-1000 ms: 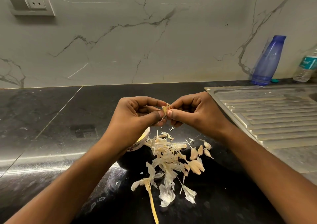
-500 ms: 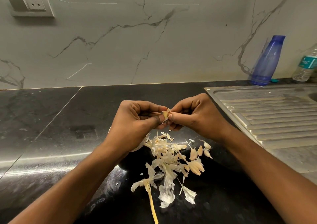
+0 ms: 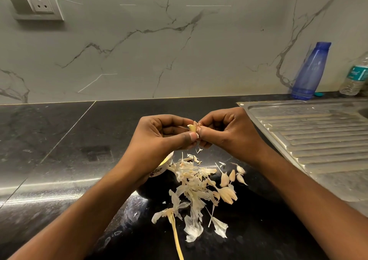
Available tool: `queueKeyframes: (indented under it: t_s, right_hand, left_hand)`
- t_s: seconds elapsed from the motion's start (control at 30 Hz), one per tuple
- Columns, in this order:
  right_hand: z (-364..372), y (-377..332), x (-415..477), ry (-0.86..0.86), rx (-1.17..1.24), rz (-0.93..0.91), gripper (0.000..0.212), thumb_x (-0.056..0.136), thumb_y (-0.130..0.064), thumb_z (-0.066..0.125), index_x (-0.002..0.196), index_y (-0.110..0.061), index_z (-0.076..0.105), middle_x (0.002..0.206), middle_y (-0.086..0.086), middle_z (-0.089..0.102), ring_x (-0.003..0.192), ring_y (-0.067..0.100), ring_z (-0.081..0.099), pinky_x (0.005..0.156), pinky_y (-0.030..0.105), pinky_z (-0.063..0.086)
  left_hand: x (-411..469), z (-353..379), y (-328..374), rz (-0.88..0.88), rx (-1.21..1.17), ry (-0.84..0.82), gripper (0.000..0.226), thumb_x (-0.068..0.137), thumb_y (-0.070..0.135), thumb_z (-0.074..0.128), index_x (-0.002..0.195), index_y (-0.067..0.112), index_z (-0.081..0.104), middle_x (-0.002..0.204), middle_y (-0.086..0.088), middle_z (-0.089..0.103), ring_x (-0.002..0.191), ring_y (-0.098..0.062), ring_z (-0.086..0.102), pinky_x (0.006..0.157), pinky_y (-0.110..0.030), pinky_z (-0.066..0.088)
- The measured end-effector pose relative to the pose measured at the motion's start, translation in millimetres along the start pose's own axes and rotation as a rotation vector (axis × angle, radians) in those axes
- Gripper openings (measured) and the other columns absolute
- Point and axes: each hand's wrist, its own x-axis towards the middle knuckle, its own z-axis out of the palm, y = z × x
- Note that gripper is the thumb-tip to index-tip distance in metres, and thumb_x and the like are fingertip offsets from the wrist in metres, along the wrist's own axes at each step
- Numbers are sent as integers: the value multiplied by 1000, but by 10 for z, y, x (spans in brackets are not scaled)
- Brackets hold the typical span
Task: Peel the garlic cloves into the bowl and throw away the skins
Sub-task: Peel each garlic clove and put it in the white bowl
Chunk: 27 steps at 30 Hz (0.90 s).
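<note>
Both hands meet above the glossy black stone desk (image 3: pixel 59 140). The left hand (image 3: pixel 159 136) and right hand (image 3: pixel 229 134) together pinch one small, pale yellow garlic clove (image 3: pixel 192 128) between thumbs and curled fingers. Directly below lies a heap of papery cream skins (image 3: pixel 193 182), with several unpeeled cloves (image 3: pixel 229 180) at its right edge. A small patterned bowl (image 3: pixel 162 166) sits partly hidden under the left wrist. A ribbed steel drainboard (image 3: pixel 318 140) occupies the desk's right side.

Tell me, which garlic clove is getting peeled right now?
The clove pinched between the left hand and right hand; the other cloves lie untouched on the counter beside the skins.
</note>
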Motion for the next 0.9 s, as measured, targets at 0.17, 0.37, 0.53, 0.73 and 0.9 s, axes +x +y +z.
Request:
queueKeyframes:
  t_s: [0.17, 0.37, 0.53, 0.73, 0.9]
  right_hand:
    - [-29, 0, -6, 19, -8, -12, 7, 95, -6, 76, 97, 0, 79, 80, 8, 79, 69, 26, 78, 65, 34, 65]
    - [-89, -14, -4, 26, 24, -29, 11, 96, 6, 70, 102, 4, 78, 86, 13, 79, 73, 28, 78, 68, 33, 65]
    - [-62, -15, -13, -38, -8, -34, 12, 97, -2, 72, 107, 0, 79, 89, 10, 80, 78, 26, 78, 71, 33, 66]
    - [-52, -18, 1, -68, -76, -22, 18, 93, -13, 77, 107, -2, 80, 89, 5, 81, 79, 22, 79, 72, 31, 66]
    - [-26, -4, -7, -51, -11, 0, 16, 95, -9, 75, 107, 0, 79, 90, 8, 81, 78, 24, 80, 71, 32, 66]
  left_hand:
    - [4, -8, -19, 3, 20, 21, 28, 85, -3, 77, 113, 2, 75, 97, -16, 80, 92, -32, 79, 82, -36, 66]
    - [22, -26, -21, 14, 46, 59, 25, 88, -2, 75, 113, 4, 76, 98, -12, 81, 88, -30, 79, 78, -29, 65]
    - [27, -21, -27, 27, 121, 58, 20, 89, 5, 75, 109, 7, 79, 95, -8, 82, 85, -27, 79, 77, -27, 64]
    - [11, -1, -12, 1, 91, 60, 19, 87, 5, 75, 106, 4, 79, 94, -11, 81, 84, -28, 79, 75, -25, 64]
    - [-3, 20, 19, -31, 11, 74, 18, 86, 5, 74, 103, 4, 79, 94, -13, 81, 83, -28, 78, 74, -25, 64]
